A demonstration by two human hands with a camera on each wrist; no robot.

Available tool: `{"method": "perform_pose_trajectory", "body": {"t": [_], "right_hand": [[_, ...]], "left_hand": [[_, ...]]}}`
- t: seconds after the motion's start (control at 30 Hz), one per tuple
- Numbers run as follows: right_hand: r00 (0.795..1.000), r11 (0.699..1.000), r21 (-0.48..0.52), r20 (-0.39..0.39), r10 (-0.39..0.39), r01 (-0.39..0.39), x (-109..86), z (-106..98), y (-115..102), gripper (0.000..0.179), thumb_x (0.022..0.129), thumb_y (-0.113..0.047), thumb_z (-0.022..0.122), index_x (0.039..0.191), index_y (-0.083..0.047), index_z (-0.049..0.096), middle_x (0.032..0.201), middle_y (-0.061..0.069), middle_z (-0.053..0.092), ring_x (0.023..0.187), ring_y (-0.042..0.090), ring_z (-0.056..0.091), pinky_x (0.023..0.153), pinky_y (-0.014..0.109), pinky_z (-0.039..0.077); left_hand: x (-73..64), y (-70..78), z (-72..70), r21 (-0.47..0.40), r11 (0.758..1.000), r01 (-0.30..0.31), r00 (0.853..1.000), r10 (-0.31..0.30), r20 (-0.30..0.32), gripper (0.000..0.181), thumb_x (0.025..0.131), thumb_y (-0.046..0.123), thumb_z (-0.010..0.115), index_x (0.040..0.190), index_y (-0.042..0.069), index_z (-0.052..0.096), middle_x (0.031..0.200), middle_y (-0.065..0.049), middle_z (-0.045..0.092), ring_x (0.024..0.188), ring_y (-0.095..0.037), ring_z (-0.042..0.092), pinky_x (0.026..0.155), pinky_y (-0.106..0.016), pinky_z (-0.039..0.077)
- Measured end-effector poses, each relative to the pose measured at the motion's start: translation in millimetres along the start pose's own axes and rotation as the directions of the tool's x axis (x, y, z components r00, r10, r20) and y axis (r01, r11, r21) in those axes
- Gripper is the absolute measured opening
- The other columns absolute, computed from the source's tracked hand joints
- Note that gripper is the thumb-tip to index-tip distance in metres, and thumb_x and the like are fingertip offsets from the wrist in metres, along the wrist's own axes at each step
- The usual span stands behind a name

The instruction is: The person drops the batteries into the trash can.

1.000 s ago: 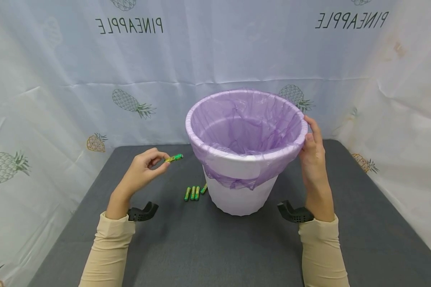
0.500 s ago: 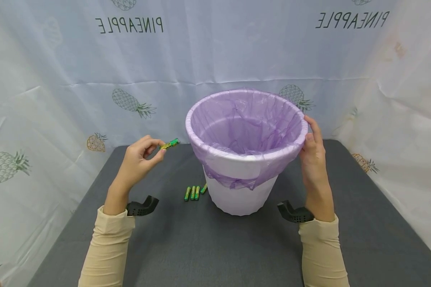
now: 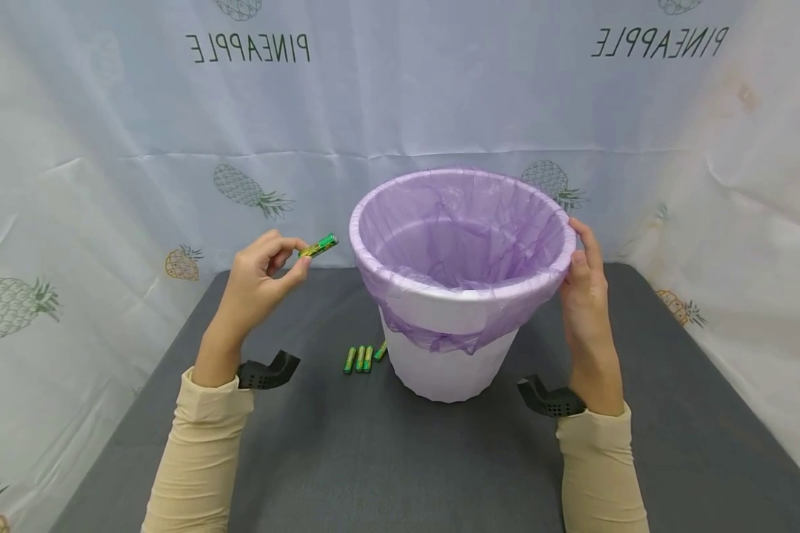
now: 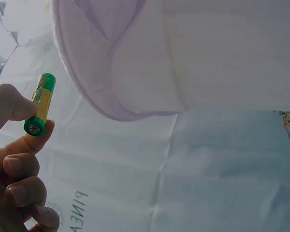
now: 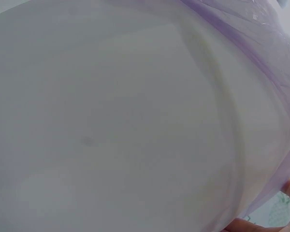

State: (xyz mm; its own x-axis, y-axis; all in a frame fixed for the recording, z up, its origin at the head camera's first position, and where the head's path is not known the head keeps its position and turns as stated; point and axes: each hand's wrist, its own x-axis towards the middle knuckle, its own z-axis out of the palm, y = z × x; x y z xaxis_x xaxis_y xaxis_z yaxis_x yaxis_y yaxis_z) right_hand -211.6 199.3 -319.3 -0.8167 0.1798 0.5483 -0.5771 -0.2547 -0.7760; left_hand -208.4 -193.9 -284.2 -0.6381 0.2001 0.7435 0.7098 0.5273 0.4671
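Observation:
Between thumb and forefinger my left hand [image 3: 256, 277] pinches a green and yellow battery [image 3: 318, 246], raised left of the trash bin. In the left wrist view the battery [image 4: 40, 104] shows one end toward the camera, with the other fingers curled below it. A white trash bin [image 3: 450, 370] stands upright on the table. Its purple bag [image 3: 453, 252] lines the inside and folds over the rim. My right hand [image 3: 585, 296] holds the bin at the right side of its rim; thumb and fingers reach it in the right wrist view, partly out of frame.
Several more batteries [image 3: 359, 359] lie on the dark table [image 3: 400, 466] at the bin's left foot, one partly hidden behind the bin. A pineapple-print curtain [image 3: 333, 96] hangs close behind and at both sides. Each wrist carries a black mount [image 3: 267, 370].
My left hand has risen with the battery, which now tilts up more at its far end. My right hand keeps its place on the bin's rim. The head view has shifted slightly.

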Motion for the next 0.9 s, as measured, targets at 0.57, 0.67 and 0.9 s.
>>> {"method": "perform_pose_trajectory", "body": {"t": [0.57,0.67,0.9], "right_hand": [[0.995,1.0,0.015,0.095,-0.021,0.02,-0.7,-4,-1,0.049,0.097,-0.037,0.055,0.14,-0.017,0.044,0.092,-0.006,0.058,0.089,0.006,0.053,0.089,0.02,0.043],[0.995,1.0,0.018,0.093,-0.023,0.021,-0.4,-3,-1,0.049,0.097,-0.037,0.055,0.14,-0.017,0.044,0.092,-0.006,0.058,0.088,0.006,0.053,0.089,0.02,0.043],[1.0,1.0,0.001,0.029,-0.003,0.003,-0.6,-1,-1,0.051,0.095,-0.041,0.058,0.139,-0.018,0.046,0.089,-0.005,0.058,0.085,0.006,0.053,0.087,0.021,0.043]], "left_hand": [[23.1,13.0,17.7,-0.035,0.996,-0.078,0.997,0.078,-0.017,0.009,0.082,0.0,0.068,0.09,-0.004,0.07,0.068,0.0,0.033,0.064,-0.004,0.029,0.06,-0.017,0.023],[26.2,15.2,21.3,-0.034,0.996,-0.081,0.997,0.081,-0.001,0.01,0.083,0.002,0.069,0.092,-0.003,0.07,0.067,-0.001,0.033,0.063,-0.004,0.028,0.059,-0.017,0.023],[33.1,19.7,27.3,-0.021,0.996,-0.09,0.996,0.09,0.001,0.009,0.084,0.003,0.07,0.092,-0.001,0.071,0.066,-0.005,0.033,0.063,-0.005,0.027,0.058,-0.017,0.022]]}}
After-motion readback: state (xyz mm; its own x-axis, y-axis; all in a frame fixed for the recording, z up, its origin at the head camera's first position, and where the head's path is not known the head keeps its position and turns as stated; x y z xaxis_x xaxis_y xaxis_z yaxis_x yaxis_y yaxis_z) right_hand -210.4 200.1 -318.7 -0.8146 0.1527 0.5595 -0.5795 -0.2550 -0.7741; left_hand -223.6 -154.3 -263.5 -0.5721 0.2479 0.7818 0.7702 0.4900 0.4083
